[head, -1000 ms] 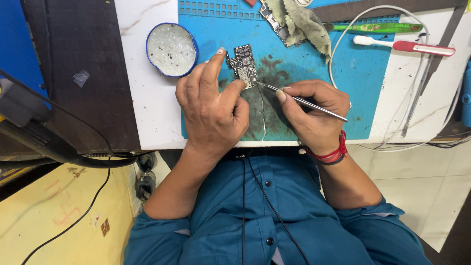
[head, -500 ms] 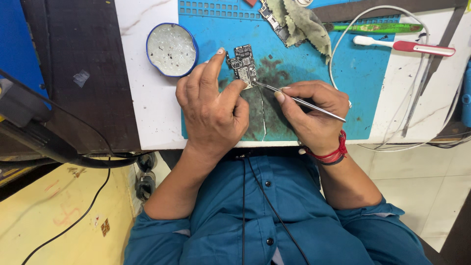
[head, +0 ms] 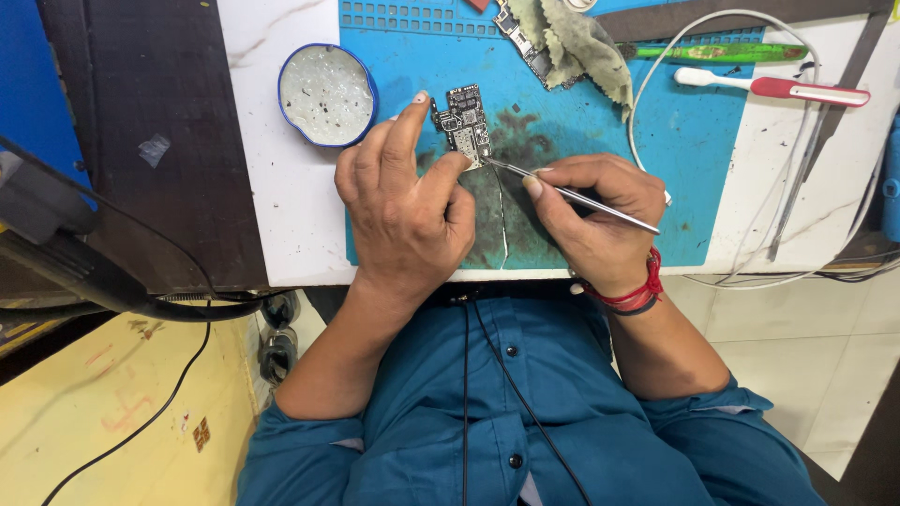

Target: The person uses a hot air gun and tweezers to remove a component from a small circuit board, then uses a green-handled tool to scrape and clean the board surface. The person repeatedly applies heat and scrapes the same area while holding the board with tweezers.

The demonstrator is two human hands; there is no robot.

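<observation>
Open blue mat (head: pixel 684 178) right of our right hand (head: pixel 592 220); round blue dish (head: pixel 327 95) blocks beside our left hand (head: pixel 405 208); cloth (head: pixel 577 42), white cable (head: pixel 647 112) and toothbrush (head: pixel 773 87) crowd the tabletop's (head: pixel 281 225) far edge.

The person wears a teal button-up shirt (head: pixel 525 412) with dark buttons and long sleeves rolled up to the elbows. A thin black cord (head: pixel 506 375) hangs down its front. On the right wrist sit red thread bands (head: pixel 633 292) and a dark band.
</observation>
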